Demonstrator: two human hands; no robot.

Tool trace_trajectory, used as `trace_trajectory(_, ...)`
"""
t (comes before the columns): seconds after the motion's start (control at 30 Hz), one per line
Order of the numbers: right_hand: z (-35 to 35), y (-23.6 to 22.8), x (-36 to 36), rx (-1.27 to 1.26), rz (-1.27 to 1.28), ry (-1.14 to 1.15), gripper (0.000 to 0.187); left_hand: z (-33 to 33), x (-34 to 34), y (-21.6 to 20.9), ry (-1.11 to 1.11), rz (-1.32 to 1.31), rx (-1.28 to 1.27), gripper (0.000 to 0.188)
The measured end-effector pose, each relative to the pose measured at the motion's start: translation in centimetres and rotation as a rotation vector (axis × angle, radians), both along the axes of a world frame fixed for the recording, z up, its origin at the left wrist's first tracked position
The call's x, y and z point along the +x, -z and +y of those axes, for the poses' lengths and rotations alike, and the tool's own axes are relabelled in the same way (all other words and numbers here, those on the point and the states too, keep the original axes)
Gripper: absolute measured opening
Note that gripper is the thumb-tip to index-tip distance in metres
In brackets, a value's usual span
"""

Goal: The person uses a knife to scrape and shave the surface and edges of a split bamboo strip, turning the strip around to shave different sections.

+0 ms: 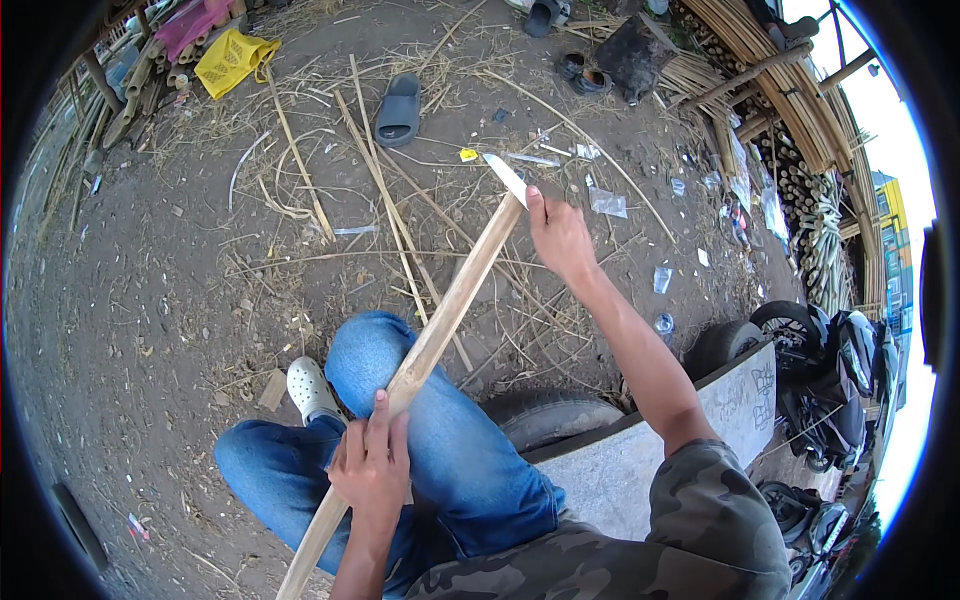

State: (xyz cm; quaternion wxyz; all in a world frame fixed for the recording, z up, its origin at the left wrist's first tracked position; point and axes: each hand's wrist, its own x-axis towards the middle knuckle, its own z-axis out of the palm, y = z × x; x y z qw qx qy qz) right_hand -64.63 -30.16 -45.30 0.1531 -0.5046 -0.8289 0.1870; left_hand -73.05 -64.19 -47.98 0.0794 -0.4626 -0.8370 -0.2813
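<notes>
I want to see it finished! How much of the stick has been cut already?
Thin bamboo slivers already litter the dirt, so some cutting looks done. Right now the left hand grips the bamboo strip across the knee, while the right hand holds a knife blade at the strip's far tip. Almost the whole length below the blade looks uncut, so most of it probably remains.

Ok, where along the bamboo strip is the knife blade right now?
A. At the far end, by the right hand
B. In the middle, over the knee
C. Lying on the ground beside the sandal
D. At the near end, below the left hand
A: the knife blade sits at the far tip of the bamboo strip, held by the right hand; the left hand grips the strip lower down.
</notes>
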Motion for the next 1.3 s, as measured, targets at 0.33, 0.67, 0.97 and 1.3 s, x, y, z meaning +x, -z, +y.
trace_trajectory(0.33,-4.0,1.8,-0.7,0.002,0.093,0.002,0.058,0.0,-0.1,0.0,-0.019,0.018,-0.005,0.035)
trace_trajectory(0.67,-5.2,3.2,0.5,-0.018,0.19,0.079,0.064,-0.6,-0.1,-0.4,-0.045,-0.011,0.019,0.031)
trace_trajectory(0.97,-4.6,2.5,0.8,-0.147,0.195,0.06,0.066,-0.8,-0.1,-0.3,-0.053,-0.028,0.057,0.03)
trace_trajectory(1.3,-4.2,1.6,2.4,-0.282,0.156,0.041,0.066,-0.7,-0.9,-0.8,-0.001,-0.012,0.009,0.033)
